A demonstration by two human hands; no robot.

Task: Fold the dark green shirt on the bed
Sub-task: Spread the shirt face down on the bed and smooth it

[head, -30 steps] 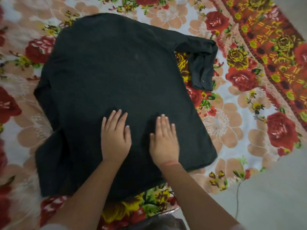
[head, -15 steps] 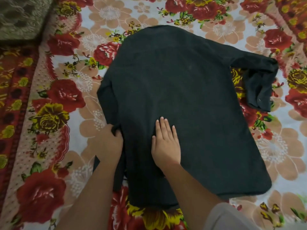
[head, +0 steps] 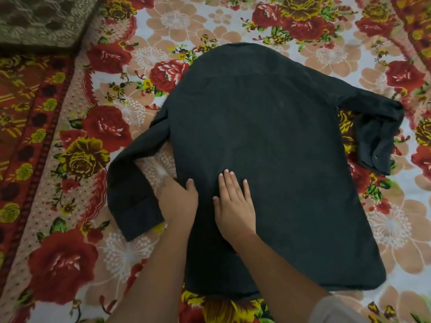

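Green shirt [head: 268, 148] flat on floral bedsheet [head: 70, 252]; patterned cushion [head: 39, 17] top-left.

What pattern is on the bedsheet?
Red and yellow roses, peach flowers; head view shows the bedsheet best.

Bare sheet [head: 70, 264] lies open at 7 and 12 o'clock of the shirt [head: 268, 148]. A cushion [head: 39, 19] blocks 10 o'clock. The left sleeve [head: 130, 190] sprawls at 9 o'clock, the right sleeve [head: 377, 136] at 3.

One dark green shirt [head: 268, 159] with two sleeves, one [head: 130, 190] on its left side and one [head: 377, 136] on its right. Two hands on the shirt's near left part: left hand [head: 178, 201], right hand [head: 234, 203]. One bed [head: 70, 159] under the shirt, one patterned cushion [head: 39, 19] far up-left of it.
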